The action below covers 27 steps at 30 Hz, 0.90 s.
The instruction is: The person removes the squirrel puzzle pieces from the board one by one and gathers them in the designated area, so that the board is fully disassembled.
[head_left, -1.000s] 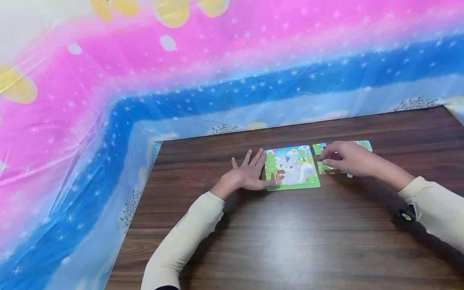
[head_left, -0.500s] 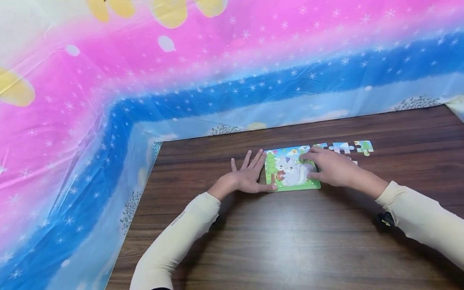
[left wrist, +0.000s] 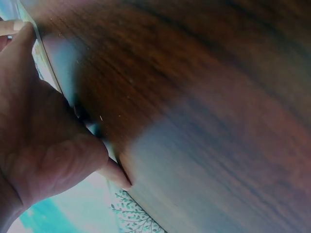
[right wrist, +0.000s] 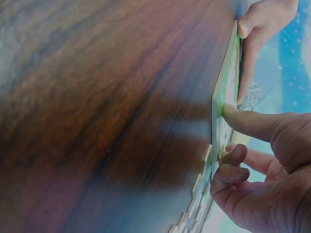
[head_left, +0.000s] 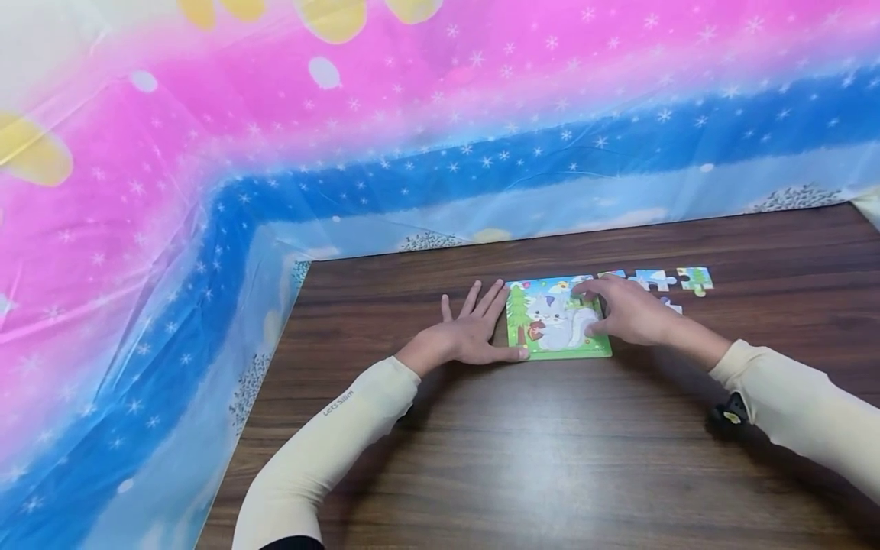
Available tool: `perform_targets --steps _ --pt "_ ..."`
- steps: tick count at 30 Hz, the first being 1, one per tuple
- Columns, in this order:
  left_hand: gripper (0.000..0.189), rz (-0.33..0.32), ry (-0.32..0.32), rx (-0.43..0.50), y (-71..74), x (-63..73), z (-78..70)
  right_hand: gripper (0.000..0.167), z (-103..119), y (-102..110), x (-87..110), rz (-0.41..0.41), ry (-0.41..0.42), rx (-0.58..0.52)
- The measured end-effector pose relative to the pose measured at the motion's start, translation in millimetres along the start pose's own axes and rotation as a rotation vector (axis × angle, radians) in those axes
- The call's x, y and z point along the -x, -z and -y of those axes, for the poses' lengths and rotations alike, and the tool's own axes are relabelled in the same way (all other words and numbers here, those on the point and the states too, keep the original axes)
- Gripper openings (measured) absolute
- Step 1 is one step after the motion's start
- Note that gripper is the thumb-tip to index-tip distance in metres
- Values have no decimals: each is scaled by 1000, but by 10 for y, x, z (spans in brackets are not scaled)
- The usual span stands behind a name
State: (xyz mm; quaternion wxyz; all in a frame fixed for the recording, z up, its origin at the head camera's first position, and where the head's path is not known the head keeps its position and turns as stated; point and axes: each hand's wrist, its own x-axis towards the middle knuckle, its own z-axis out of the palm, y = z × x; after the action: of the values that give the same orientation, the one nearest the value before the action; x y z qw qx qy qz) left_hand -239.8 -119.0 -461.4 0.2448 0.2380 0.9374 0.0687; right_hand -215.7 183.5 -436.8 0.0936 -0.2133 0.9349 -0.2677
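Note:
A square jigsaw puzzle (head_left: pixel 557 334) with a grey-and-white squirrel lies flat on the table. To its left rests my left hand (head_left: pixel 457 338), fingers spread on the wood and thumb on the puzzle's near-left corner. My right hand (head_left: pixel 635 312) is over the puzzle's right side. In the right wrist view, its thumb (right wrist: pixel 248 121) touches the puzzle's face near the edge, and a finger reaches the face farther along while others curl in. No loose piece shows between them. Several loose jigsaw pieces (head_left: pixel 696 279) lie to the right, some partly behind my right hand.
The dark wooden table (head_left: pixel 536 466) extends toward me and to both sides. A pink and blue snowflake-patterned cloth (head_left: pixel 412 176) hangs along its back and left edges. A small black object (head_left: pixel 730 411) sits at my right sleeve.
My right hand has moved left from the loose pieces onto the puzzle's right side, uncovering some of those pieces. My left hand stays at the puzzle's left edge.

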Motion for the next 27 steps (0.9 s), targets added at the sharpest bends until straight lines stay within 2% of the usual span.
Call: perform_targets --steps 6,13,19,22,27 --pt "110 4 -25 5 39 4 -35 49 -48 23 24 1 18 -10" --pt "111 20 -9 8 -16 -47 35 48 -87 27 -22 7 43 -36" --pt "111 13 -5 3 54 52 -17 45 -107 34 -32 5 61 -34" --pt "111 16 -1 -8 30 25 -14 43 -113 45 -27 4 75 -40" --pt "112 31 4 1 -27 -63 41 44 -102 67 -14 10 106 49"
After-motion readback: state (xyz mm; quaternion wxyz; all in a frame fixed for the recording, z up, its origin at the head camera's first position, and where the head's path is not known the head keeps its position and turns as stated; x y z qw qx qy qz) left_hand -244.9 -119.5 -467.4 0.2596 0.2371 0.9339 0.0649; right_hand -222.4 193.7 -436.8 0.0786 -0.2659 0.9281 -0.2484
